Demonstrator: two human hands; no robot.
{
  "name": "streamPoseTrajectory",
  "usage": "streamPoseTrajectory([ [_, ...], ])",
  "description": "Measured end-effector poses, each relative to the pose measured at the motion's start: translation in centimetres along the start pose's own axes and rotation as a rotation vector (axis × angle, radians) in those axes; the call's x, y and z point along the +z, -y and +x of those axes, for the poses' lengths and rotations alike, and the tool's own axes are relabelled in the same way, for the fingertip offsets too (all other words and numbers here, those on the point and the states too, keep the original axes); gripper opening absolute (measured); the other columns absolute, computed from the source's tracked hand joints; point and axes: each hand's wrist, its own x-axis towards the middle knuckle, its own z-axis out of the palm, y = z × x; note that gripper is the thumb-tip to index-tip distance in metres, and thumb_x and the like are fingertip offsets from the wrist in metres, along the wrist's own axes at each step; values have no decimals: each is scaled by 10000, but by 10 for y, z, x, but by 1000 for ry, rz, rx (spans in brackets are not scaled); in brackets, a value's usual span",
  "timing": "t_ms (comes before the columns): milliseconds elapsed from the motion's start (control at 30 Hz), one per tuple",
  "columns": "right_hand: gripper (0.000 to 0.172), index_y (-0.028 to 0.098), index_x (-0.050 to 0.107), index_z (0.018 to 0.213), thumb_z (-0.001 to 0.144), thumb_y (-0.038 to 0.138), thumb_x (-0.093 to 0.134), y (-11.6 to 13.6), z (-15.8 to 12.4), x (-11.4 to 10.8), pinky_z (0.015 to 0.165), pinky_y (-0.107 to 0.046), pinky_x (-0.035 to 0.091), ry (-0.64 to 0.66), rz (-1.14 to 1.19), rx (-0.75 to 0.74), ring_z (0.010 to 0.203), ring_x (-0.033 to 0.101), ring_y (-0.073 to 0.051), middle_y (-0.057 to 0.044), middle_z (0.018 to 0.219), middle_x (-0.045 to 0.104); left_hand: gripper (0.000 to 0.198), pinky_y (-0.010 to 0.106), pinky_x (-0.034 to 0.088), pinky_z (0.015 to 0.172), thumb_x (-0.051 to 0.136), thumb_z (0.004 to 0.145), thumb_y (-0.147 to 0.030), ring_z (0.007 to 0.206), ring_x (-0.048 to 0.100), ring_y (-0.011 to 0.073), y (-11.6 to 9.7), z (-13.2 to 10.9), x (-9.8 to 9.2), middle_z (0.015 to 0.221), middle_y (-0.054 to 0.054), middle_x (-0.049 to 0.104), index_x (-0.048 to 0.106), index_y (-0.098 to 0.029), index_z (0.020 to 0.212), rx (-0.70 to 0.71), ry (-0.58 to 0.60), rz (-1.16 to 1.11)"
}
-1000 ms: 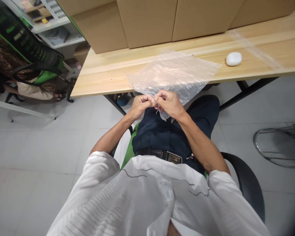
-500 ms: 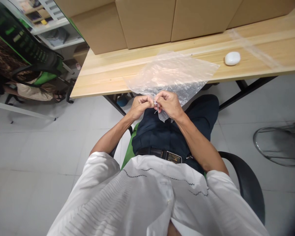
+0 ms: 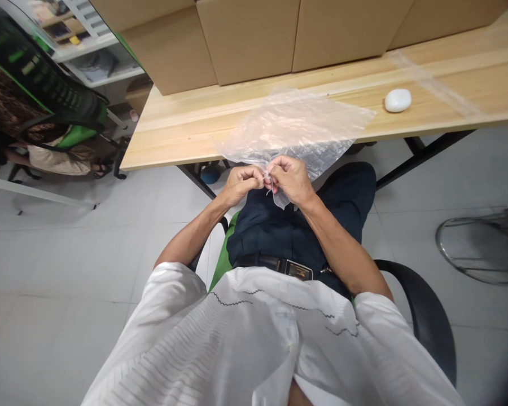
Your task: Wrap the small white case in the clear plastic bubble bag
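A clear, crinkled plastic bag lies over the table's front edge, its gathered corner hanging above my lap. My left hand is closed in a pinch at the left of that gathered part. Close beside it, my right hand pinches the same gathered plastic, and a short end hangs below its fingers. A thin strand dangles between the two hands. Whether it is a tie or twisted plastic cannot be made out. The fingertips nearly touch and hide the exact grip.
Cardboard boxes stand along the back of the wooden table. A white rounded case sits on the right. A person sits in a green and black chair at left. A metal-framed stool stands at right.
Both hands keep nearly the same pinch on the plastic, with only very slight finger movement. The view has shifted slightly.
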Motion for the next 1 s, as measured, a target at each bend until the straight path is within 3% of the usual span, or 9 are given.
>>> streamPoseTrajectory([
  [133, 440, 258, 670, 793, 930, 535, 984, 1, 1, -3, 419, -196, 463, 12, 8, -25, 468, 583, -95, 74, 586, 597, 203, 414, 672, 916, 944, 789, -335, 871, 830, 228, -4, 0, 1, 908, 59, 875, 807, -213, 702, 8, 64, 0],
  [267, 463, 265, 662, 771, 922, 576, 969, 1, 0, -4, 420, -216, 469, 2, -26, -36, 454, 586, -101, 69, 588, 602, 232, 392, 662, 863, 932, 811, -387, 835, 824, 232, -4, 1, 0, 845, 48, 849, 810, -206, 732, -31, 74, 43],
  [533, 310, 271, 693, 810, 983, 433, 892, 5, -7, -1, 480, -238, 458, -44, -192, -42, 510, 580, -123, 46, 611, 663, 559, 340, 614, 790, 937, 974, -731, 779, 790, 205, -5, -5, 0, 795, 33, 818, 761, -219, 836, 15, -3, 187],
  [700, 253, 270, 715, 814, 975, 361, 888, 3, -8, -2, 507, -243, 446, -76, -254, -53, 526, 582, -122, 52, 642, 666, 407, 321, 595, 765, 906, 982, -547, 717, 742, 173, -6, -6, 2, 741, 2, 777, 730, -226, 803, 31, -59, 252],
  [833, 248, 271, 712, 814, 973, 365, 879, 1, -7, -3, 496, -243, 433, -74, -246, -45, 508, 576, -117, 59, 642, 655, 199, 307, 598, 712, 800, 899, -360, 653, 722, 162, -7, -5, 4, 707, -3, 764, 739, -223, 767, 32, -39, 198],
  [1000, 226, 259, 698, 814, 970, 363, 824, 1, -8, -1, 470, -228, 419, -77, -249, -49, 485, 586, -103, 54, 667, 684, 136, 282, 574, 643, 749, 817, -307, 603, 693, 149, -10, -5, 6, 675, -2, 743, 726, -219, 716, -3, -31, 166],
])
